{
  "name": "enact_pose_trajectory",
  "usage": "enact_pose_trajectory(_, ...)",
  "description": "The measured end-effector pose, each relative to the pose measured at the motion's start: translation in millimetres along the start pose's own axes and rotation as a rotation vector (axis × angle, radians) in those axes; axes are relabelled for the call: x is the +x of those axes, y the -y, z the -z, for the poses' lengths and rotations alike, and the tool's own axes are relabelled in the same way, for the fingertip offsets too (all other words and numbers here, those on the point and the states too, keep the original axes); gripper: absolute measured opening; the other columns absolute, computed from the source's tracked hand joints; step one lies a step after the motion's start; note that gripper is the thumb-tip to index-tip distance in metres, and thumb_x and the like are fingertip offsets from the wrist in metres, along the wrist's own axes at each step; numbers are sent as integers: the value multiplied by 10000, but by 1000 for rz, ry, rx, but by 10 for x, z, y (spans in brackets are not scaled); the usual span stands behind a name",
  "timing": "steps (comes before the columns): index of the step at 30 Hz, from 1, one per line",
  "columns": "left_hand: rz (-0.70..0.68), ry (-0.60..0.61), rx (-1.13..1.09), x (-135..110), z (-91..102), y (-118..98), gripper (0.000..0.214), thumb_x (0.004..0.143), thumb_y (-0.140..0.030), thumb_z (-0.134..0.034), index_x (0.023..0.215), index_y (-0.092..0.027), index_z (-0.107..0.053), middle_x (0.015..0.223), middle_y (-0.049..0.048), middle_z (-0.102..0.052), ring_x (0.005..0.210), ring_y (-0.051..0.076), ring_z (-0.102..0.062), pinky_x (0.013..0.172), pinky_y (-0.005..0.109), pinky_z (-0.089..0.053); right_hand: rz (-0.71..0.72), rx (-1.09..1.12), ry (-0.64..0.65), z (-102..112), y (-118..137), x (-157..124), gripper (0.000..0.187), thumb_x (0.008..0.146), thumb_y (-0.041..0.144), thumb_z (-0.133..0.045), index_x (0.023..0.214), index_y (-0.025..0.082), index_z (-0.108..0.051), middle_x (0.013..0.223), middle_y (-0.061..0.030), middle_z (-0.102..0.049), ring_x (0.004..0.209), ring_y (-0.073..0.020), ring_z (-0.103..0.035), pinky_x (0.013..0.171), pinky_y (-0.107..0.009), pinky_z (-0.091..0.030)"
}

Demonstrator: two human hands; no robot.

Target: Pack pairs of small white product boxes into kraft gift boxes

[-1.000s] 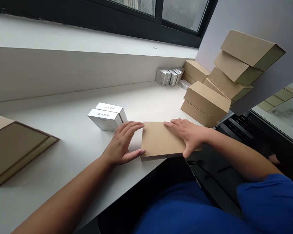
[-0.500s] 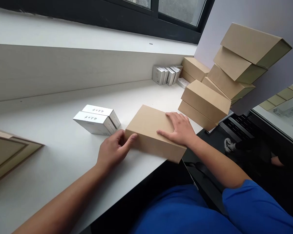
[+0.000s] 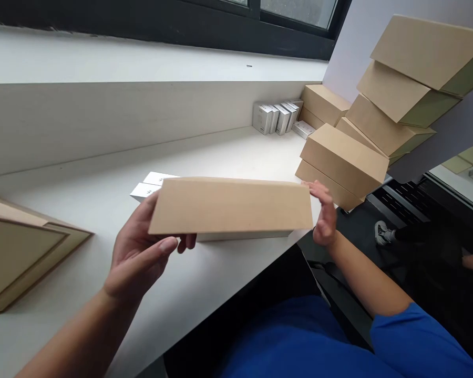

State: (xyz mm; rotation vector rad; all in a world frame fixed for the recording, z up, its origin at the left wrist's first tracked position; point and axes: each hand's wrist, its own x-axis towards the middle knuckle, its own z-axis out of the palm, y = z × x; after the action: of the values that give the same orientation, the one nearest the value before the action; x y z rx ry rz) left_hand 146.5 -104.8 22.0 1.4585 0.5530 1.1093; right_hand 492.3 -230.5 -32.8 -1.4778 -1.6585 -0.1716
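Observation:
A closed tan cardboard box (image 3: 232, 205) is raised over the white table, its long side tilted up toward me. My left hand (image 3: 142, 247) is closed on its left end, thumb in front and fingers reaching underneath. At the opposite end is my right hand (image 3: 324, 212), its fingers stretched out. The fingertips are at the box's far right corner, while the palm stands apart from the cardboard. Behind the box's left end, two small white boxes (image 3: 144, 190) lie side by side, partly covered by it.
Tan boxes (image 3: 345, 157) are stacked at the right, with a taller leaning stack (image 3: 413, 94) behind them. Several small white boxes (image 3: 278, 118) line the back wall. Another tan box (image 3: 23, 257) sits at the left edge. A person's shoe (image 3: 384, 232) shows on the floor.
The cardboard box has been lifted and turned so its long side faces me. My right hand has slid from its top to its right end. My left hand has moved left.

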Motion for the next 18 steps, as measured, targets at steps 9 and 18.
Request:
enact_pose_trajectory(9, -38, 218, 411, 796, 230, -182, 926, 688, -486, -910, 1513, -201, -600, 1580, 103, -602, 1568, 433, -472, 1335, 661, -281, -87, 105, 219, -39, 126, 495, 862, 936, 621, -598, 1689, 288, -342, 1765, -97, -392, 1693, -332, -292, 1385, -623, -288)
enact_pose_trajectory(18, 197, -82, 445, 564, 1139, 352, 925, 569, -261, -557, 1485, -137, -500, 1720, 125, -410, 1636, 463, -287, 1366, 716, -177, -497, 638, 222, -641, 96, 809, 357, 874, 556, -707, 1062, 269, -802, 1267, -52, -812, 1333, -269, -710, 1274, -532, -472)
